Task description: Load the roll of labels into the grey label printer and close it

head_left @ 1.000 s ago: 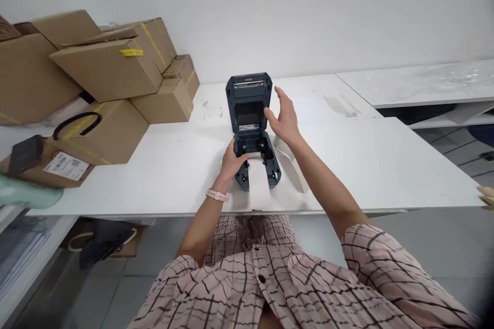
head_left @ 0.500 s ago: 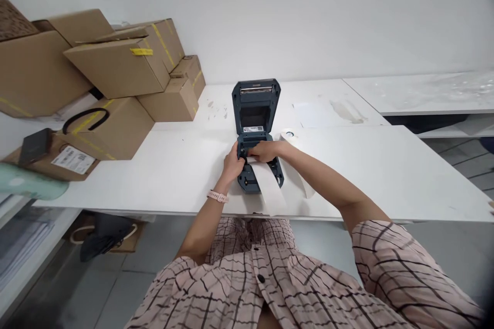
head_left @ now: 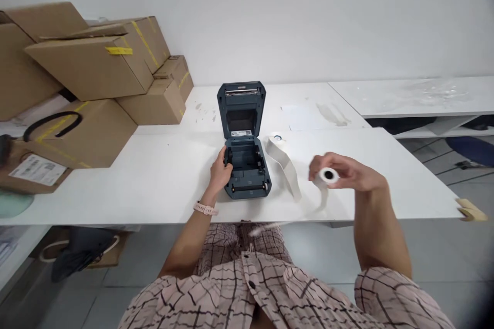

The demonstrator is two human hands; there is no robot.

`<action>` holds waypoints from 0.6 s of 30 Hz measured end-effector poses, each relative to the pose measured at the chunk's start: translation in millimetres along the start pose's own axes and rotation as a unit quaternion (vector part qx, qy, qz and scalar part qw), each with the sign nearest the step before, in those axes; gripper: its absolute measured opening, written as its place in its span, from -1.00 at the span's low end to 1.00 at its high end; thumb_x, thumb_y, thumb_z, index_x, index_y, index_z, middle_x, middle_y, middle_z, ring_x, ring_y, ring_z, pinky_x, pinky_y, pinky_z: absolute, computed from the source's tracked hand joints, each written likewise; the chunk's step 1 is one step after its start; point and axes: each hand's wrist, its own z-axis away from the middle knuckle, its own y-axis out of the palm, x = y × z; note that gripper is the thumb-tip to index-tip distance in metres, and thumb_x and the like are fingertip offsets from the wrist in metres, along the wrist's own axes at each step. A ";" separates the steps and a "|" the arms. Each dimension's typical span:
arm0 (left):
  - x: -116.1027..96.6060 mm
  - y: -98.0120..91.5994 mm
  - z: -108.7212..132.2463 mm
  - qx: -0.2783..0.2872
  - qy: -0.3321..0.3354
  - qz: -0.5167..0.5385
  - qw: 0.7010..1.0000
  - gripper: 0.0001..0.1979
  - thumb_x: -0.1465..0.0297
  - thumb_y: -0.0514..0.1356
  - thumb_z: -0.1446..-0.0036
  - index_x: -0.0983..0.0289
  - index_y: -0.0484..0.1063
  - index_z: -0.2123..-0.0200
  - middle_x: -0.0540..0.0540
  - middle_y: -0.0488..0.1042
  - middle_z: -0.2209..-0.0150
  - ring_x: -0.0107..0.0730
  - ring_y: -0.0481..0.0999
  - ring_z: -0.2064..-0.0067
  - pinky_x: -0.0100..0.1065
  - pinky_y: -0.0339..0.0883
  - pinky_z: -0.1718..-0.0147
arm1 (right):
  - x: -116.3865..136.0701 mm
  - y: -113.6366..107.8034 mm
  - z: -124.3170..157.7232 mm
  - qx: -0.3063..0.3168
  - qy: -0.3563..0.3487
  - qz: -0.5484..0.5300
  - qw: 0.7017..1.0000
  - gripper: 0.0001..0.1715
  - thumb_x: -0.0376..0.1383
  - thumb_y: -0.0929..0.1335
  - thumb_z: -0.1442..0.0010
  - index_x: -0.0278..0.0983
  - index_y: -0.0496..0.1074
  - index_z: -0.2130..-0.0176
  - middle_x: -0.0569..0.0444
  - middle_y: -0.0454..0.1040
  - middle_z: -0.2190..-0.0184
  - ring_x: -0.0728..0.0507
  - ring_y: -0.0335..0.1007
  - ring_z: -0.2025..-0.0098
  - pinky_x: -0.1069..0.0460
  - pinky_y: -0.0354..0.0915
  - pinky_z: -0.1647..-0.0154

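A dark blue label printer (head_left: pixel 245 169) stands on the white table (head_left: pixel 162 180) with its lid open upright and its bay empty. My left hand (head_left: pixel 219 172) grips the printer's left side wall. My right hand (head_left: pixel 347 172) is raised to the right of the printer, closed round a small white paper roll (head_left: pixel 328 176) whose loose strip hangs down. A second white roll (head_left: pixel 276 140) lies on the table just right of the printer, its strip trailing toward the front edge.
Several cardboard boxes (head_left: pixel 96 69) are stacked at the back left. A brown parcel with a label (head_left: pixel 33 169) and a black strap lie at the far left. A lower white shelf (head_left: pixel 417 95) runs along the right. Bags sit on the floor under the table.
My right hand reached into the printer bay, lifted out the paper roll and carried it right of the printer. The left hand stayed on the printer's left side.
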 end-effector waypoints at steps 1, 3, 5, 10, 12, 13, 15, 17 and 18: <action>-0.8 0.0 0.6 -0.001 -0.004 -0.004 1.000 -0.18 0.48 0.18 -0.17 0.10 0.12 -0.49 0.20 0.34 -0.41 0.06 0.37 -0.40 0.08 0.29 -0.32 | -2.8 -1.5 24.9 -0.045 0.019 0.005 0.999 -0.65 -0.20 0.47 -0.30 -0.10 0.46 -0.07 -0.05 0.58 0.08 -0.21 0.52 0.01 -0.12 0.44 0.04; -0.8 0.3 0.6 -0.005 -0.003 -0.006 1.000 -0.20 0.48 0.18 -0.17 0.11 0.14 -0.48 0.19 0.33 -0.42 0.06 0.32 -0.43 0.07 0.24 -0.36 | -13.7 -3.8 60.9 -0.127 0.073 0.033 0.989 -0.64 -0.19 0.50 -0.26 -0.08 0.50 -0.05 -0.06 0.58 0.08 -0.23 0.51 0.01 -0.14 0.43 0.02; 1.4 0.9 -1.0 -0.011 0.002 -0.001 1.000 -0.21 0.48 0.18 -0.16 0.13 0.17 -0.47 0.18 0.33 -0.42 0.04 0.28 -0.46 0.05 0.21 -0.39 | -32.3 -5.7 75.0 -0.175 0.136 0.044 0.974 -0.64 -0.16 0.52 -0.22 -0.09 0.54 -0.02 -0.07 0.59 0.05 -0.25 0.50 -0.01 -0.14 0.41 0.00; 10.6 1.7 -6.6 -0.017 0.017 0.023 0.999 -0.19 0.49 0.21 -0.11 0.12 0.20 -0.45 0.16 0.37 -0.40 0.00 0.30 -0.45 0.04 0.22 -0.39 | -100.9 -4.3 32.1 -0.251 0.194 -0.051 0.947 -0.55 -0.13 0.56 -0.09 -0.15 0.52 0.04 -0.02 0.58 -0.04 -0.08 0.45 0.30 -0.02 0.39 0.28; 12.7 1.8 -7.8 -0.013 0.023 0.028 0.999 -0.16 0.50 0.19 -0.10 0.11 0.16 -0.46 0.15 0.41 -0.37 -0.03 0.35 -0.41 0.05 0.24 -0.38 | -124.6 -0.4 7.2 -0.284 0.197 -0.065 0.936 -0.53 -0.15 0.57 0.01 -0.19 0.51 0.11 0.00 0.60 0.02 -0.02 0.39 0.38 0.00 0.37 0.31; 13.3 1.9 -8.1 -0.011 0.026 0.030 0.999 -0.15 0.50 0.19 -0.10 0.11 0.14 -0.47 0.14 0.43 -0.36 -0.05 0.38 -0.39 0.04 0.25 -0.38 | -133.2 1.5 -1.7 -0.294 0.199 -0.067 0.933 -0.53 -0.16 0.58 0.05 -0.20 0.51 0.13 0.01 0.61 0.05 -0.03 0.41 0.36 0.00 0.38 0.29; 13.6 2.1 -8.0 -0.011 0.032 0.032 0.999 -0.12 0.51 0.17 -0.09 0.11 0.09 -0.49 0.13 0.47 -0.32 -0.08 0.43 -0.36 0.04 0.27 -0.37 | -142.2 2.4 -9.0 -0.295 0.204 -0.067 0.931 -0.47 -0.18 0.59 0.10 -0.20 0.53 0.11 -0.01 0.63 0.06 -0.10 0.50 0.23 -0.05 0.44 0.15; 13.1 2.6 -7.3 -0.016 0.036 0.034 0.999 -0.11 0.52 0.17 -0.09 0.12 0.07 -0.50 0.13 0.50 -0.30 -0.09 0.46 -0.33 0.04 0.29 -0.35 | -141.5 -3.0 -4.1 -0.274 0.211 -0.062 0.936 -0.36 -0.18 0.59 0.08 -0.16 0.53 -0.02 -0.05 0.60 -0.09 -0.20 0.54 0.01 -0.16 0.45 -0.06; 12.7 2.9 -6.9 -0.020 0.035 0.034 0.999 -0.11 0.52 0.16 -0.09 0.13 0.07 -0.50 0.14 0.51 -0.29 -0.10 0.47 -0.32 0.04 0.30 -0.35 | -138.5 -8.5 -0.1 -0.267 0.214 -0.059 0.938 -0.31 -0.18 0.58 0.05 -0.13 0.52 -0.09 -0.06 0.56 -0.18 -0.25 0.51 -0.12 -0.21 0.42 -0.18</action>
